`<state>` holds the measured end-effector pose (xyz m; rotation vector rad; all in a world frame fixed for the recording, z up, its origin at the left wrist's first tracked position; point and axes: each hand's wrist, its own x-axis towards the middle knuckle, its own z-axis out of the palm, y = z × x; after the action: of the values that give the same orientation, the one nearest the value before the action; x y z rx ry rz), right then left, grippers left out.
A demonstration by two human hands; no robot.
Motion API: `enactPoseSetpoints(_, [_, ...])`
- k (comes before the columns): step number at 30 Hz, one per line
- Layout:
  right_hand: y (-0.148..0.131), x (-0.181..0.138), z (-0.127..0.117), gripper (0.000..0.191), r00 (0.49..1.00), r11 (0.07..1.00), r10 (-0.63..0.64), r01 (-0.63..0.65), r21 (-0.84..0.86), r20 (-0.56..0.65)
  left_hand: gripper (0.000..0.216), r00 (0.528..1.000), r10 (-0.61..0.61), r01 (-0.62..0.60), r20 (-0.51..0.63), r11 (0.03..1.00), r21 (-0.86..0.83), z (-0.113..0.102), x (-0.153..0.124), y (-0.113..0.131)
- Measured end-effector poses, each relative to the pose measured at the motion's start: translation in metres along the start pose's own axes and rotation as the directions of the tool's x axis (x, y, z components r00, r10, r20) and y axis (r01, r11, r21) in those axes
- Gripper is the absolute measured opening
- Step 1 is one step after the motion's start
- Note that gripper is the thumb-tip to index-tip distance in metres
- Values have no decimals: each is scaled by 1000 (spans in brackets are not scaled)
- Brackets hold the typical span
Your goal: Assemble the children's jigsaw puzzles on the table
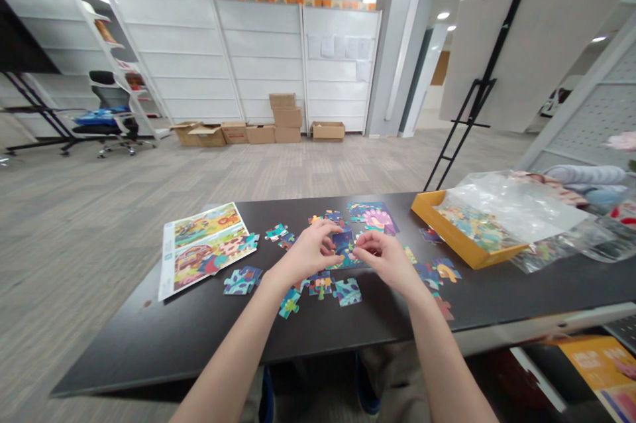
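My left hand and my right hand meet over the middle of a dark table. Both pinch a blue jigsaw piece held between them, fingers curled. Loose puzzle pieces lie scattered around and under my hands. A joined patch of pieces sits just beyond my hands. A printed picture sheet lies flat at the left of the table.
An orange box lid with pieces in it rests at the right, with a clear plastic bag across it. A black easel with a white board stands behind. Cardboard boxes and an office chair are on the far floor.
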<state>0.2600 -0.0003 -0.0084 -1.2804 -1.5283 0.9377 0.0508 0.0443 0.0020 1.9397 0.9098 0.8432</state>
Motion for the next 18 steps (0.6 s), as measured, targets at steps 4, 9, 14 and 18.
enactPoseSetpoints(4, [2, 1, 0, 22, 1000, 1000, -16, 16, -6, 0, 48, 992, 123, -124, 15, 981, 151, 3, 1, -2])
enactPoseSetpoints(9, [4, 0, -1, 20, 1000, 999, -22, 22, -33, 4, 48, 981, 183, -193, 64, 953, 234, 3, 3, -6])
enactPoseSetpoints(14, [7, 1, -1, 17, 1000, 997, -29, 29, -72, -1, 49, 980, 193, -201, 58, 927, 316, 3, 6, -7])
enactPoseSetpoints(18, [12, 1, -4, 12, 999, 972, -41, 36, -230, -18, 45, 985, 171, -161, 12, 902, 401, -3, 6, -8])
